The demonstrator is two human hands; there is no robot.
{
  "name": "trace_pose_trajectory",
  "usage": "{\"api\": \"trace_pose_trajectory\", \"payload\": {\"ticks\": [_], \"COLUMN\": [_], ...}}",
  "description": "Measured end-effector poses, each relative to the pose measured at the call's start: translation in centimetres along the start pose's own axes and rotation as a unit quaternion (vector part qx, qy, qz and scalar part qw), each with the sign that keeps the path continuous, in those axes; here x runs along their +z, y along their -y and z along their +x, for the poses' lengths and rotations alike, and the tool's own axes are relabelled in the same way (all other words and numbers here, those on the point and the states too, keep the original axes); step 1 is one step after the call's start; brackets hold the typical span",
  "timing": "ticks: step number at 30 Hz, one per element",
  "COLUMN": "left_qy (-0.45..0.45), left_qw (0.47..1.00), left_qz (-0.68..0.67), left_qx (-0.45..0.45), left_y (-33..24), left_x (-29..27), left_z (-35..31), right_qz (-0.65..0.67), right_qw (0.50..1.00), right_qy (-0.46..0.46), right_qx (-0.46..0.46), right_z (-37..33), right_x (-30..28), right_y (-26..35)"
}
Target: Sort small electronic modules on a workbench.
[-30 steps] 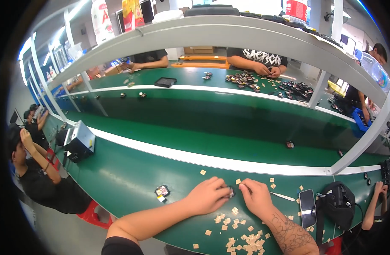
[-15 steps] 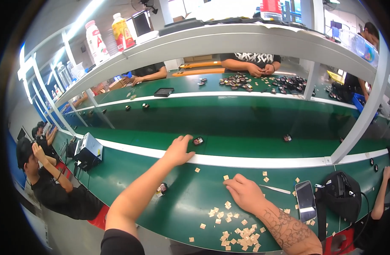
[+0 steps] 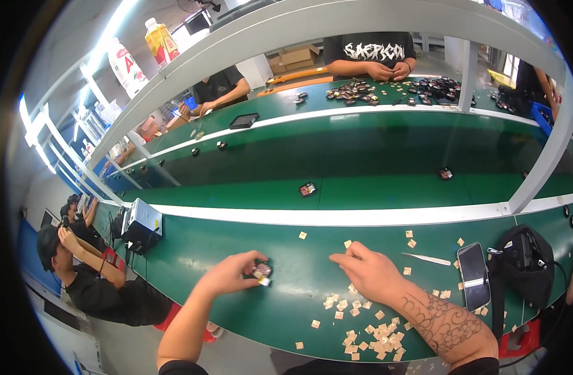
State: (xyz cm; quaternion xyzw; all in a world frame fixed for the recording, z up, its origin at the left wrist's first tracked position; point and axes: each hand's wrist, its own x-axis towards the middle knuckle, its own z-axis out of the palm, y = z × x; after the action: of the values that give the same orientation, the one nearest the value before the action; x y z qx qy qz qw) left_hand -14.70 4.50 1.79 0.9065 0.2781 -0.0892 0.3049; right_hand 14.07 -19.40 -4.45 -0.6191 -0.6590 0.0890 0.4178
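Observation:
My left hand (image 3: 232,273) is at the near-left part of the green bench, its thumb and fingers closed around a small dark piece (image 3: 262,270) with reddish and pale parts. A white tab shows on the piece's near side. To the right, my right hand (image 3: 372,270) rests low over the bench, fingers drawn together and pointing left; whatever they may pinch is hidden. One cream square (image 3: 347,244) lies just beyond its knuckles. Near my right wrist is a loose pile of cream squares (image 3: 381,337). Metal tweezers (image 3: 427,258) lie to the right of the hand.
A phone (image 3: 474,276) and a black bag (image 3: 525,265) lie on the right. A boxy device (image 3: 143,224) stands left. Beyond a white rail (image 3: 361,216), a green belt carries dark pieces (image 3: 307,189). Above runs a shelf (image 3: 336,24). Other people sit across and to the left.
My left hand has come back from beside a piece on the belt to the dark piece on the bench and closed on it. My view has tilted; my right hand stays nearly in place.

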Motion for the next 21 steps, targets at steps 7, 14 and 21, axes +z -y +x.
{"api": "trace_pose_trajectory", "payload": {"ticks": [7,14,21], "left_qy": [-0.122,-0.173,-0.193], "left_qw": [0.981,0.958,0.951], "left_qz": [0.050,0.041,0.022], "left_qx": [0.139,0.226,0.241], "left_y": [-7.4,-9.7,-8.2], "left_x": [6.0,8.4,8.0], "left_z": [5.3,8.8,7.9], "right_qz": [-0.034,-0.062,-0.121], "right_qw": [0.999,0.997,0.992], "right_qy": [0.001,-0.022,0.014], "right_qx": [-0.006,0.031,0.034], "right_z": [-0.3,-0.2,0.6], "right_x": [-0.1,-1.1,-1.4], "right_y": [0.5,1.6,1.9]}}
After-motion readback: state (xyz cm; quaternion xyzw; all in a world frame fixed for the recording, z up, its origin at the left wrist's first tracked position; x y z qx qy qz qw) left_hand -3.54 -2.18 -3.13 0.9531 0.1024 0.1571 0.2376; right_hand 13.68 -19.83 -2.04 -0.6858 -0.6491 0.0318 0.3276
